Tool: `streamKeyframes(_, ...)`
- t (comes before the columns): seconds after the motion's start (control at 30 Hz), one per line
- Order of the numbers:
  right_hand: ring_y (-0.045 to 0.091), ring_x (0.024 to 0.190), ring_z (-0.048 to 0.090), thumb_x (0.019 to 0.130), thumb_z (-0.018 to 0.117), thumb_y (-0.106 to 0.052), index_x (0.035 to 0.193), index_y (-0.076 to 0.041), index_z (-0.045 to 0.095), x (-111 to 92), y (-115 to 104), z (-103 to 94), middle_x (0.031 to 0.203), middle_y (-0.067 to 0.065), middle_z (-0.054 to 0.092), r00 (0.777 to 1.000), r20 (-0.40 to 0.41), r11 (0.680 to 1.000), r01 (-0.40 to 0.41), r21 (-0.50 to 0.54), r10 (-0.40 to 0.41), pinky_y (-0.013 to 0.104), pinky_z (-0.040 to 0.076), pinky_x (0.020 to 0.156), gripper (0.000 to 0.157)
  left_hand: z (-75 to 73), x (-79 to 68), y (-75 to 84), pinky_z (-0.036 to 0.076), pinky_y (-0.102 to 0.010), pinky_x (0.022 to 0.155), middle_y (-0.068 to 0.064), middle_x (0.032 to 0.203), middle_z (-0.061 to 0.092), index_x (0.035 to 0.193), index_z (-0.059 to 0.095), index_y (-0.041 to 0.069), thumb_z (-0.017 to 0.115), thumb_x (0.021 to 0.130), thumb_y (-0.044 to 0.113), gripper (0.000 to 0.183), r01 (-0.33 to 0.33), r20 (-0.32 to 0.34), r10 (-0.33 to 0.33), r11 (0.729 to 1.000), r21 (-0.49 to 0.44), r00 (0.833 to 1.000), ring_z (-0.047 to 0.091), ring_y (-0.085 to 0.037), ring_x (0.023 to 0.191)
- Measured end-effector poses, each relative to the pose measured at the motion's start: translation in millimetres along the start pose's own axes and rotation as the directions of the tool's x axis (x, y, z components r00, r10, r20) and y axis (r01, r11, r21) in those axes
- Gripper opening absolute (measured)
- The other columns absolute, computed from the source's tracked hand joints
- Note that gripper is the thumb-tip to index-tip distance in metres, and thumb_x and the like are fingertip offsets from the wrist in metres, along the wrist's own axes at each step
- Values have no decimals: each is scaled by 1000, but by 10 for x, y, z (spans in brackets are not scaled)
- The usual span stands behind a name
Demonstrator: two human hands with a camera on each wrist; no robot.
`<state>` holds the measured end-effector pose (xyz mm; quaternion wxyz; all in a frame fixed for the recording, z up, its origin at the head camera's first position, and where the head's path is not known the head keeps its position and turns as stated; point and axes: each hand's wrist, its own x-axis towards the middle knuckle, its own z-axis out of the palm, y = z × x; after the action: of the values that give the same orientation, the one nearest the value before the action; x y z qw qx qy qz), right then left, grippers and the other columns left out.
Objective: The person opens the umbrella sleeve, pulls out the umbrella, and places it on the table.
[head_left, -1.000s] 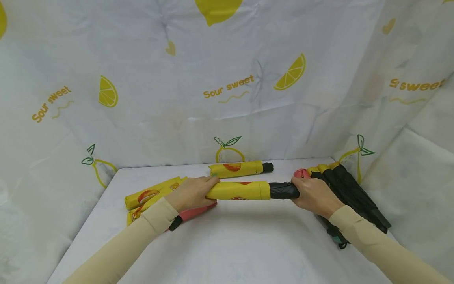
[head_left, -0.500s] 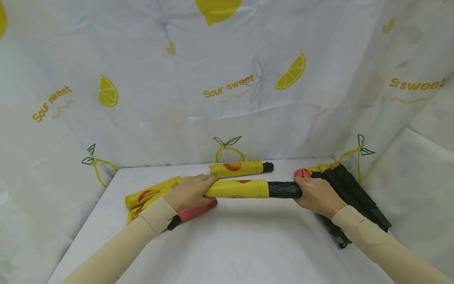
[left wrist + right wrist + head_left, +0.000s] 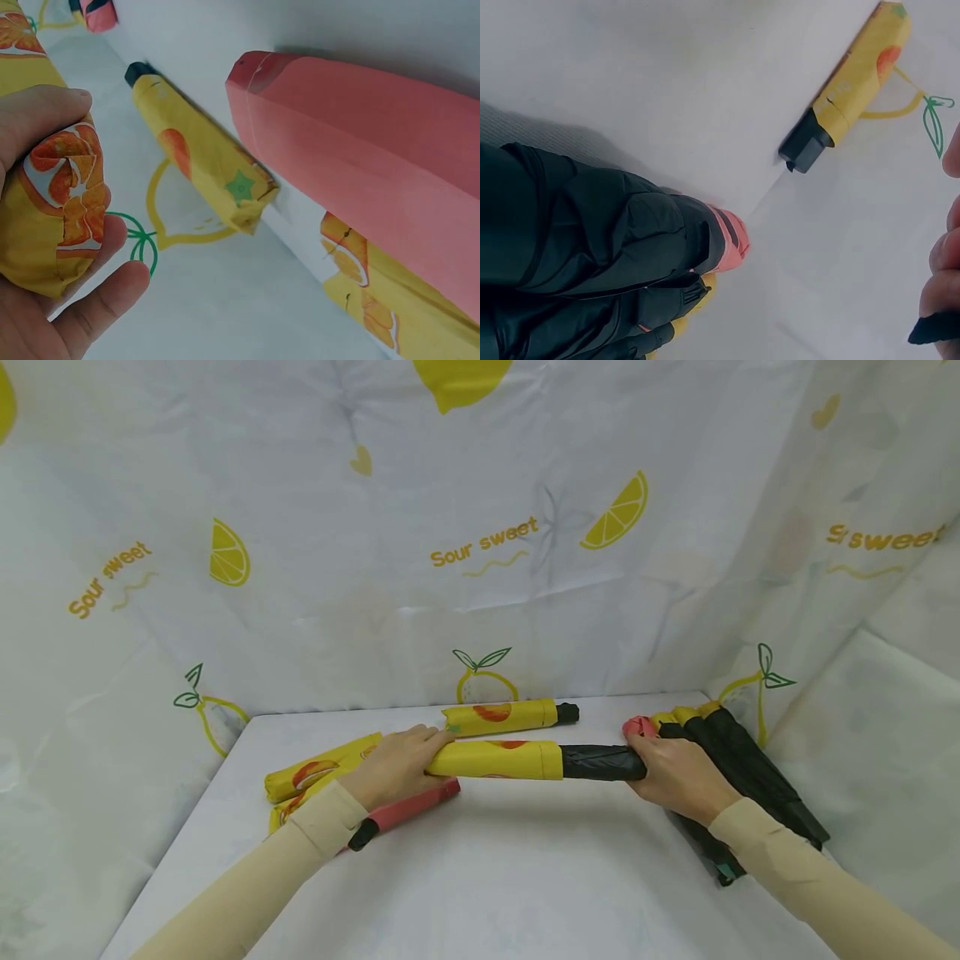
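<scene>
Spanning the gap between two hands, set well apart: one long, soft cylinder, held level above the white-covered table [image 3: 525, 893]. Its left part, a yellow fruit-printed fabric sleeve [image 3: 498, 760], is gripped at the outer end by the left hand [image 3: 397, 768], thumb over the top. Its right part, a dark, wrinkled black fabric roll [image 3: 603, 762], emerges from the sleeve; the right hand [image 3: 686, 777] is clamped on its far end.

Surrounding items:
- One short yellow cylinder with a black tip [image 3: 498, 717], lying at the table's back edge, behind the held piece; a green star print [image 3: 240, 186] marks one end in the left wrist view.
- Yellow fruit-printed rolls [image 3: 322, 768], lying side by side at left, partly covered by the left hand and its beige sleeve [image 3: 225, 893].
- One coral-pink roll with a black end [image 3: 412, 808], lying aslant in front of these, also partly behind that arm.
- Long black fabric rolls [image 3: 757, 768], bunched at right, some yellow-ended, one pink-tipped; the right hand and forearm block part of them. Exact count unclear.
- White lemon-printed backdrop [image 3: 315, 543], hanging behind.
</scene>
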<state>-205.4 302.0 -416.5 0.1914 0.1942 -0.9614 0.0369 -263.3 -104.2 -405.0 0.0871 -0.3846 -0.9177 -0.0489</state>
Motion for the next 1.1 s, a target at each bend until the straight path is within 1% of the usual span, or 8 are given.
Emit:
streamKeyframes(0.13,14,62,57,72,89,-15,113,3,65,-25,18,9,83,11,74,1000,-15,1000,8,6,-8,43,63,68,50,-7,-18,-16,51,-31,73,5,99,61,129,58,18,80,87,39,52,29,5,-29,1000,-2,1000,55,-12,88)
streamKeyframes(0.27,15,63,60,72,90,-14,116,4,65,-40,31,21,86,13,75,1000,-20,1000,9,9,-9,44,63,69,54,1,-37,-38,46,-27,68,7,89,55,115,59,19,80,87,38,40,43,-2,-44,999,-20,999,51,-11,83)
streamKeyframes(0.37,15,63,60,71,90,-14,115,4,65,-48,36,25,86,13,75,1000,-24,1000,6,10,-5,44,63,69,54,16,-57,-57,45,-26,67,8,85,53,106,61,18,81,86,34,33,31,-37,-32,999,-17,999,49,-10,80)
streamKeyframes(0.43,16,63,60,71,90,-14,116,4,65,-54,28,19,86,13,75,1000,-21,1000,1,12,-1,44,63,69,54,27,-66,-70,44,-24,65,8,83,54,99,62,17,81,87,29,26,12,-73,-12,1000,2,997,49,-10,78)
streamKeyframes(0.6,17,64,60,70,91,-14,116,4,66,-65,13,9,88,14,76,1000,-27,1000,-2,12,2,45,63,70,55,33,-73,-83,46,-24,64,6,83,60,90,65,15,79,84,17,15,-31,-143,36,999,36,989,51,-11,77)
streamKeyframes(0.7,17,64,61,70,90,-14,115,3,66,-69,22,13,88,14,76,999,-38,1000,-1,17,2,45,63,69,53,26,-77,-85,48,-25,65,5,85,62,90,67,13,79,82,13,14,-37,-173,43,999,35,984,52,-12,77)
streamKeyframes(0.83,16,64,60,71,91,-15,111,1,67,-80,31,14,87,13,76,999,-33,1000,-12,29,13,45,63,70,49,13,-85,-87,47,-24,63,5,84,61,89,68,13,78,81,10,13,-31,-191,35,999,26,981,51,-12,77)
streamKeyframes(1.1,13,63,53,71,91,-16,97,-4,65,-97,36,5,79,6,71,999,-9,999,-45,21,45,41,63,69,38,13,-107,-113,47,-23,66,7,87,62,92,69,15,77,83,11,12,-4,-165,7,1000,21,986,50,-10,79)
